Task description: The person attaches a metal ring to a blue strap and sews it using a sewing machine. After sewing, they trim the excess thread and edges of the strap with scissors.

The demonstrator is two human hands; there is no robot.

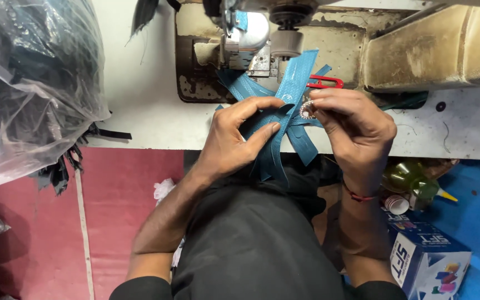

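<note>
Two bare hands work a bundle of blue straps (284, 119) just in front of the sewing machine (284, 33), over the white table (140, 83). The left hand (234, 139) is closed on the straps, thumb on top and fingers curled beneath, gripping them where several lengths cross. The right hand (354, 125) pinches a small silver ring (307, 109) between thumb and fingertips, holding it against the strap just right of the crossing.

Status, as judged from the layout: the ring sits at the strap, but whether the strap end has passed through it cannot be told; the fingers hide that point. One strap length reaches up to the machine's presser foot, while the loose ends hang off the table edge toward the person's lap. No finished seam at the ring is visible, so any stitching there appears undone.

Red-handled snips (324, 83) lie on the machine bed, just behind the right hand. A clear plastic bag (23, 83) of dark material rests well to the left of the machine.
</note>
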